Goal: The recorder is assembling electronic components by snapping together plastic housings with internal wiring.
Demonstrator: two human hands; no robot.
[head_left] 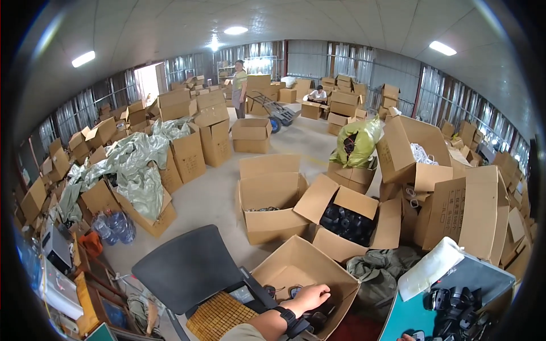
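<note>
left hand (311, 298) half-curled over the box (319, 267) (right hand (406, 338) barely shows; can't tell either's grip); dark gadgets (295, 291) inside look light, stiff: best held by their edges.

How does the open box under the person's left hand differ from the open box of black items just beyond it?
The near box shows much bare cardboard inside; the far box is packed with black items that hide its bottom. The left hand is over the near box, while no hand is at the far box. Both are brown cardboard and open at the top.
</note>
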